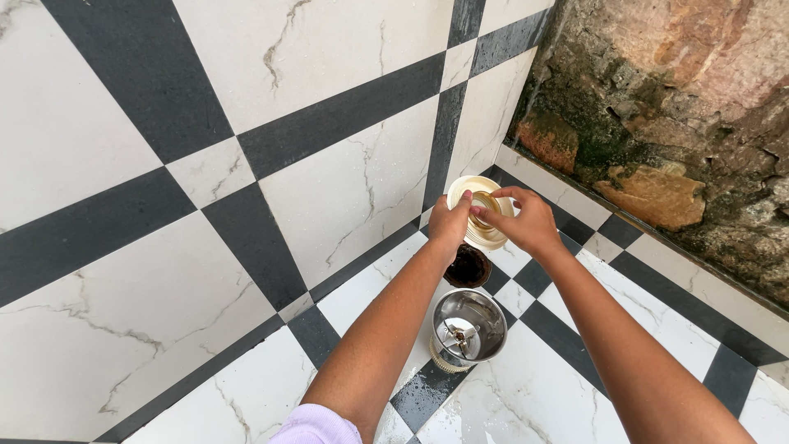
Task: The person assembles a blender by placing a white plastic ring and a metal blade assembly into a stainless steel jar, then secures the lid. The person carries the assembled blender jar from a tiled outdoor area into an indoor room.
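Note:
Both my hands hold a cream-coloured round plastic lid [481,215] with a clear domed centre, out over the floor. My left hand [449,224] grips its left edge. The fingers of my right hand [526,220] pinch its right side and reach into the middle. Below my forearms a steel mixer jar [468,328] stands upright on the tiles, open at the top, with its blade visible inside. A dark round floor drain [468,266] lies just past the jar, under the lid.
The floor [246,247] is white marble-look tile with black bands, wet near the jar. A rough, stained stone wall [674,123] rises at the right behind a tiled skirting. A lilac sleeve [316,426] shows at the bottom edge.

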